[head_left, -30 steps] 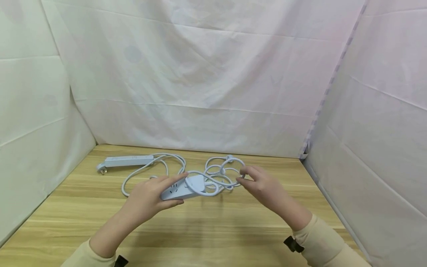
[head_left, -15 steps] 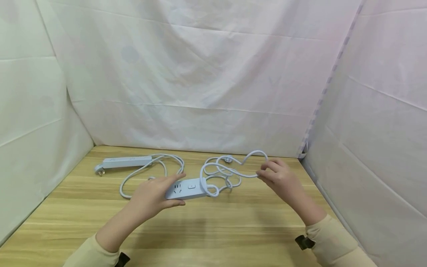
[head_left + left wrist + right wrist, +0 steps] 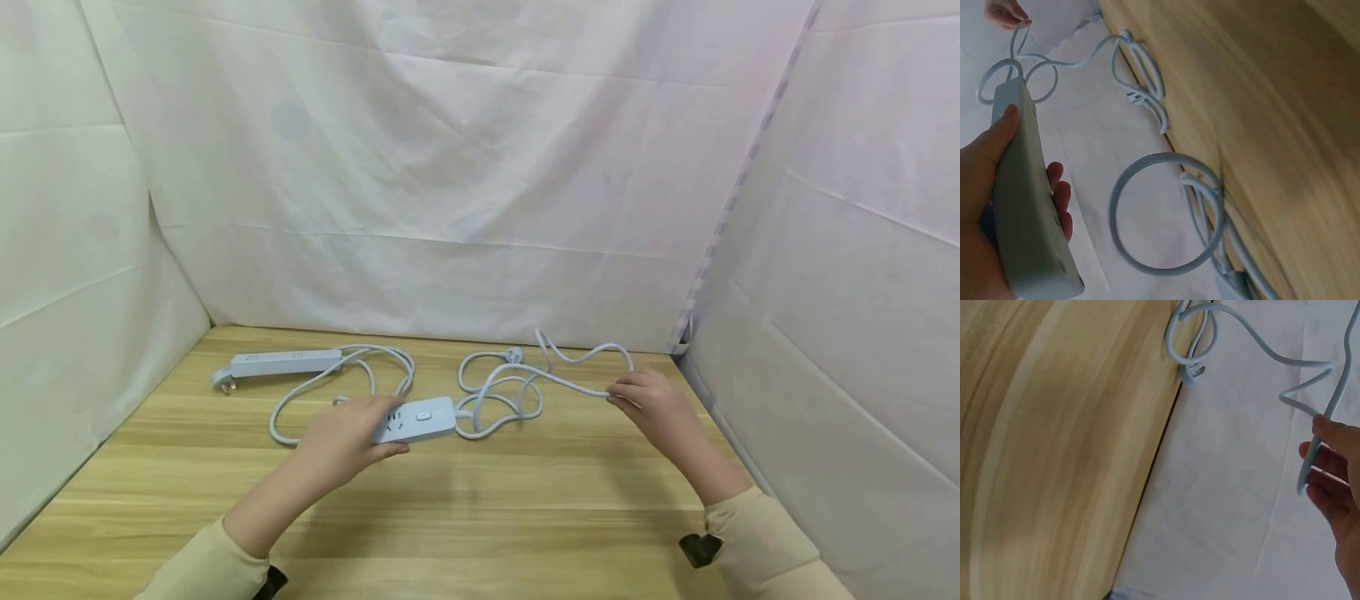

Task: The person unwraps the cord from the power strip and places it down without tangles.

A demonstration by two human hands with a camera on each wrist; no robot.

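My left hand (image 3: 341,437) grips a white power strip (image 3: 423,419) around its left end, raised above the table; the left wrist view shows the thumb on one side of the strip (image 3: 1029,187) and fingertips on the other. From the strip's right end runs a white cord (image 3: 558,380). My right hand (image 3: 660,408) pinches that cord well off to the right; in the right wrist view the cord (image 3: 1310,459) passes between thumb and fingers. Loose loops of it lie between the hands, with the plug (image 3: 513,355) on the table behind them.
A second white power strip (image 3: 285,362) lies at the back left, its plug (image 3: 223,380) by its left end. Its cord (image 3: 411,367) loops rightward behind my left hand. White cloth (image 3: 450,167) hangs behind and on both sides of the wooden table (image 3: 450,533).
My right hand has moved to the right, drawing the cord out with it. The loops by the strip have loosened and spread. My left hand keeps its grip on the strip.
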